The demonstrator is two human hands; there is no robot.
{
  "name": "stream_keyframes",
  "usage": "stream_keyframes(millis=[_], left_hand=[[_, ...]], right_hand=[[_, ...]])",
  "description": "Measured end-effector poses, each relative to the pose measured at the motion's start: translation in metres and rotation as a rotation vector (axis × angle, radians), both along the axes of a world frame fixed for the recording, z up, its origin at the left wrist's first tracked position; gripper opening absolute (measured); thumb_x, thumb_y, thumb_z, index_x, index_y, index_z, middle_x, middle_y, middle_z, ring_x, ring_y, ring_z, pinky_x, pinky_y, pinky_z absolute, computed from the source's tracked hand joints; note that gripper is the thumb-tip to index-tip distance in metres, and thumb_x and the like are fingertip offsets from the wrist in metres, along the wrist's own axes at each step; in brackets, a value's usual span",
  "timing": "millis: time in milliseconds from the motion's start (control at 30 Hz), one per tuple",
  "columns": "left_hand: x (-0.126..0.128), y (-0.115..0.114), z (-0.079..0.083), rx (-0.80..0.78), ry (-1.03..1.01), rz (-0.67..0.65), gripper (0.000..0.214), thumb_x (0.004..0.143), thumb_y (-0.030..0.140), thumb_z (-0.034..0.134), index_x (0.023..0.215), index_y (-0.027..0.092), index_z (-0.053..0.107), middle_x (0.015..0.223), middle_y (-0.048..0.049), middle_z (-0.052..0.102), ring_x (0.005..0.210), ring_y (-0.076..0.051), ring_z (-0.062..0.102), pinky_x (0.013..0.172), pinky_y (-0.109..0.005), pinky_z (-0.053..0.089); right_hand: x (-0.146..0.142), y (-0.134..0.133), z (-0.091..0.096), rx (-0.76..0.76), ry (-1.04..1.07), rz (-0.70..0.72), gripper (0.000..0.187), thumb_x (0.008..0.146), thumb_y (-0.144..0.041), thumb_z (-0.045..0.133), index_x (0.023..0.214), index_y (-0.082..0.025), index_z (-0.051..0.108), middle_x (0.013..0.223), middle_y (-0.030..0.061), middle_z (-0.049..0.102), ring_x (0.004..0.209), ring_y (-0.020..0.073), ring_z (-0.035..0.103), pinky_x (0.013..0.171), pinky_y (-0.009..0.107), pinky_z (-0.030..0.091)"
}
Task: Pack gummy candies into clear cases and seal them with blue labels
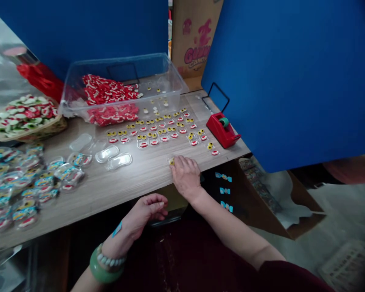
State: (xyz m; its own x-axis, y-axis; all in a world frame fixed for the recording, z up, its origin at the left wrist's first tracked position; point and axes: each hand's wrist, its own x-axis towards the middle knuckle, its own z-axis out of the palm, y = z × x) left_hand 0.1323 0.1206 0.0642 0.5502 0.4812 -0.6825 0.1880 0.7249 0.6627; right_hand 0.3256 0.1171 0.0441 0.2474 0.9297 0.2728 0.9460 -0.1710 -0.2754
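My right hand (185,175) rests palm down on the wooden table (124,184), its fingertips pressed on a small yellow candy piece (171,161). Just beyond it lie rows of yellow eye-shaped and red mouth-shaped candies (158,130). My left hand (146,213) hangs at the table's front edge, fingers curled inward, with nothing visible in it; a green bangle and a bead bracelet circle its wrist. Empty clear plastic shells (114,157) lie to the left of my right hand.
A clear bin (170,77) holds red candies at the back. A red tape dispenser (223,129) sits by the right table edge. Filled packets (21,184) pile up at left, with a tray of green and red candies (26,113) behind. Blue partitions stand behind.
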Motion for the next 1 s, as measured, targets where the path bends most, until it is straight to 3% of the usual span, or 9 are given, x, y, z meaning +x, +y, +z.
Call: stream_keyframes(millis=[100, 300, 400, 567, 667, 733, 833, 933, 1000], left_hand=[[-0.003, 0.0, -0.003, -0.022, -0.038, 0.011, 0.031, 0.065, 0.032, 0.086, 0.087, 0.015, 0.07, 0.084, -0.0044, 0.069, 0.071, -0.015, 0.066, 0.067, -0.027, 0.053], [-0.003, -0.004, -0.015, -0.156, -0.153, 0.087, 0.036, 0.068, 0.032, 0.086, 0.095, 0.012, 0.071, 0.093, -0.0103, 0.072, 0.08, -0.02, 0.069, 0.076, -0.033, 0.055], [0.003, -0.011, -0.022, -0.245, -0.319, 0.22, 0.035, 0.077, 0.038, 0.08, 0.1, 0.014, 0.071, 0.099, -0.0108, 0.072, 0.089, -0.02, 0.068, 0.082, -0.034, 0.055], [0.006, -0.019, -0.03, -0.169, -0.355, 0.501, 0.023, 0.077, 0.031, 0.081, 0.092, 0.017, 0.072, 0.086, -0.0033, 0.07, 0.072, -0.012, 0.061, 0.066, -0.023, 0.052], [-0.004, -0.019, -0.028, -0.088, -0.322, 0.493, 0.024, 0.076, 0.031, 0.081, 0.09, 0.014, 0.072, 0.083, -0.004, 0.07, 0.07, -0.013, 0.061, 0.066, -0.025, 0.053], [-0.013, -0.018, -0.024, -0.052, -0.305, 0.429, 0.025, 0.076, 0.031, 0.082, 0.089, 0.013, 0.071, 0.083, -0.0047, 0.07, 0.072, -0.014, 0.063, 0.068, -0.028, 0.055], [-0.022, -0.017, -0.018, -0.034, -0.285, 0.309, 0.027, 0.077, 0.031, 0.081, 0.093, 0.012, 0.071, 0.087, -0.0071, 0.071, 0.077, -0.018, 0.066, 0.07, -0.032, 0.057], [-0.024, -0.019, -0.015, -0.008, -0.272, 0.247, 0.031, 0.079, 0.034, 0.079, 0.098, 0.012, 0.07, 0.087, -0.0088, 0.07, 0.076, -0.019, 0.067, 0.069, -0.033, 0.058], [-0.023, -0.022, -0.015, 0.003, -0.269, 0.234, 0.034, 0.08, 0.039, 0.078, 0.1, 0.012, 0.069, 0.087, -0.0088, 0.07, 0.077, -0.019, 0.066, 0.071, -0.033, 0.057]], right_hand=[[-0.015, -0.005, -0.008, 0.026, -0.042, 0.008, 0.04, 0.096, -0.039, 0.054, 0.126, -0.014, 0.057, 0.132, 0.0212, 0.06, 0.117, 0.0357, 0.052, 0.1, 0.054, 0.041], [-0.021, -0.022, -0.02, 0.04, -0.115, 0.141, 0.038, 0.096, -0.017, 0.045, 0.132, -0.013, 0.057, 0.136, 0.0197, 0.059, 0.119, 0.0337, 0.052, 0.095, 0.049, 0.047], [-0.031, -0.039, -0.017, -0.002, -0.056, 0.266, 0.037, 0.098, -0.024, 0.045, 0.131, -0.013, 0.06, 0.136, 0.0192, 0.059, 0.119, 0.0332, 0.052, 0.097, 0.05, 0.047], [-0.053, -0.066, -0.008, -0.021, 0.115, 0.378, 0.039, 0.098, -0.025, 0.046, 0.132, -0.011, 0.059, 0.139, 0.0197, 0.056, 0.123, 0.0335, 0.049, 0.103, 0.052, 0.046], [-0.058, -0.071, -0.003, -0.021, 0.373, 0.39, 0.036, 0.095, -0.027, 0.051, 0.128, -0.017, 0.061, 0.139, 0.016, 0.056, 0.125, 0.0295, 0.049, 0.105, 0.049, 0.046], [-0.056, -0.068, -0.001, -0.034, 0.624, 0.28, 0.033, 0.092, -0.029, 0.057, 0.123, -0.02, 0.063, 0.132, 0.0129, 0.061, 0.116, 0.0252, 0.056, 0.097, 0.043, 0.051], [-0.051, -0.06, -0.002, -0.186, 1.067, 0.097, 0.023, 0.084, -0.031, 0.063, 0.104, -0.02, 0.066, 0.104, 0.0073, 0.069, 0.088, 0.0187, 0.064, 0.079, 0.035, 0.054], [-0.051, -0.055, -0.006, -0.318, 1.451, 0.076, 0.015, 0.08, -0.031, 0.063, 0.087, -0.019, 0.067, 0.082, 0.001, 0.069, 0.073, 0.0142, 0.061, 0.073, 0.029, 0.051], [-0.054, -0.056, -0.008, -0.304, 1.551, 0.061, 0.014, 0.078, -0.029, 0.062, 0.086, -0.02, 0.068, 0.078, -0.0008, 0.067, 0.071, 0.0129, 0.059, 0.072, 0.028, 0.049]])
